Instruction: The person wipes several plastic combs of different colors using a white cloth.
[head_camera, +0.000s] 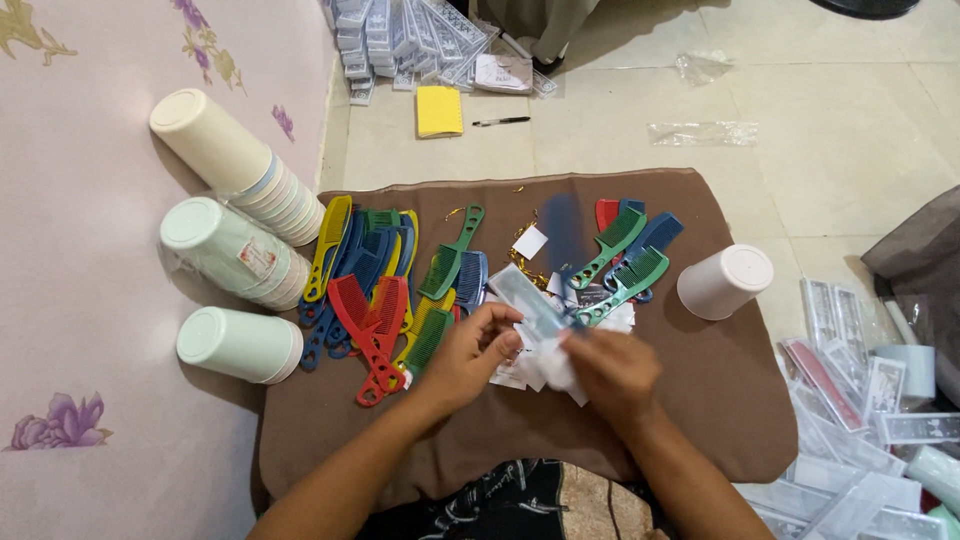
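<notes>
Held a clear plastic sleeve (530, 300) over the brown cloth (700, 400): left hand (470, 355) pinched shut on it, right hand (610, 370) closed on white paper slips (555, 372). Blurry blue comb (563, 235) above. Could have slipped, knocked the comb pile (375, 285).

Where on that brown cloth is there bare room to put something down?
The brown cloth is bare along its right side, below the white cup and right of the right hand, and along its near left corner below the red combs. The middle is crowded with the comb pile, green combs and paper slips.
</notes>
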